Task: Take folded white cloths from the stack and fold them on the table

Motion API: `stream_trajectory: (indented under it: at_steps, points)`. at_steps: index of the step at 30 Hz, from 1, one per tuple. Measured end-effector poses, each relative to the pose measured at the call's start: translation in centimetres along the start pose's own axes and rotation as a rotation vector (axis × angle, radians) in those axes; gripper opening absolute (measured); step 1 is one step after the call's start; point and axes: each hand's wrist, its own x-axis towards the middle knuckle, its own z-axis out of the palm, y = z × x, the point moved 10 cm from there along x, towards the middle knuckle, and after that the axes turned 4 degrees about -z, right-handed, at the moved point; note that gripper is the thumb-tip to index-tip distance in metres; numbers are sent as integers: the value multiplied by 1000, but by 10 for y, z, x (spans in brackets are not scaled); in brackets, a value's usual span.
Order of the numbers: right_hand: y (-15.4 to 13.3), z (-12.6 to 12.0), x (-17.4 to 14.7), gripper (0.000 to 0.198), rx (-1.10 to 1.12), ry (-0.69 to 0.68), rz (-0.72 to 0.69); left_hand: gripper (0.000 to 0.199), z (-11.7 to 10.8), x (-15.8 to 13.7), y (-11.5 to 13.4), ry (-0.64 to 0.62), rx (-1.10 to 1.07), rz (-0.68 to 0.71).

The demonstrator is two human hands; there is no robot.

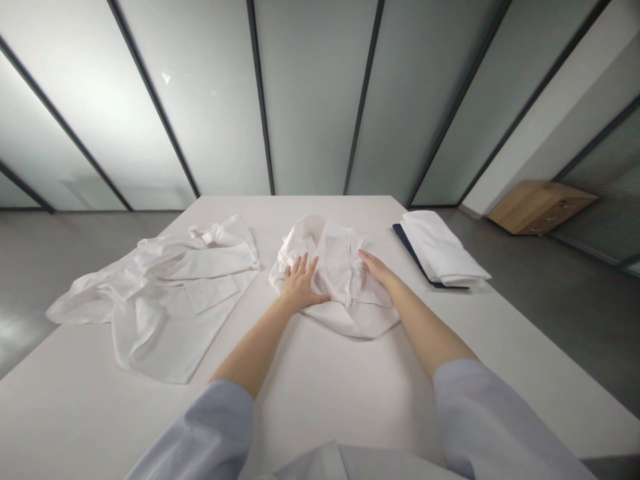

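Note:
A crumpled white shirt (336, 267) lies in the middle of the white table (320, 387). My left hand (301, 285) rests flat on its left part, fingers spread. My right hand (376, 267) lies on the shirt's right side, fingers together and pointing away; I cannot see whether it pinches the cloth. Both forearms are bare, with pale blue sleeves near the camera.
A second white shirt (165, 293) lies spread out at the left, hanging slightly over the table's edge. At the right a folded white garment (440, 248) sits on a dark flat item (411, 249). A wooden cabinet (540, 207) stands on the floor at the far right.

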Motion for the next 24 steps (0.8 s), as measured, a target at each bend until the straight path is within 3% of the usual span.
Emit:
stream_trajectory:
  at_steps: [5, 7, 9, 11, 14, 15, 17, 19, 21, 24]
  points:
    - [-64, 84, -34, 48, 296, -386, -197, 107, 2, 0, 5, -78, -5, 40]
    - [-79, 100, -53, 46, 351, -479, -202, 96, 1, -1, 8, -123, -2, 98]
    - [-85, 96, -63, 47, 416, -482, -188, 80, 0, -1, 12, -161, 1, 150]
    - [-82, 67, -62, 50, 452, -328, -209, 61, -1, 0, 12, -172, 6, 165]
    - [-56, -12, -60, 39, 329, 201, -253, 34, -5, 5, 6, -132, -16, 127]
    - [-42, -36, -63, 33, 274, 361, -221, 28, -8, 8, 2, -107, -35, 105]
    - [-8, -61, -67, 26, 259, 525, -75, 20, -22, 12, -6, -34, -81, 59]
    - [20, -74, -71, 22, 329, 639, 59, 18, -52, 13, -17, 91, -106, 13]
    - [31, -77, -72, 20, 379, 695, 104, 21, -100, 7, -30, 274, -99, -33]
    - [21, -64, -65, 19, 345, 589, 53, 31, -185, -19, -56, 553, -34, -106]
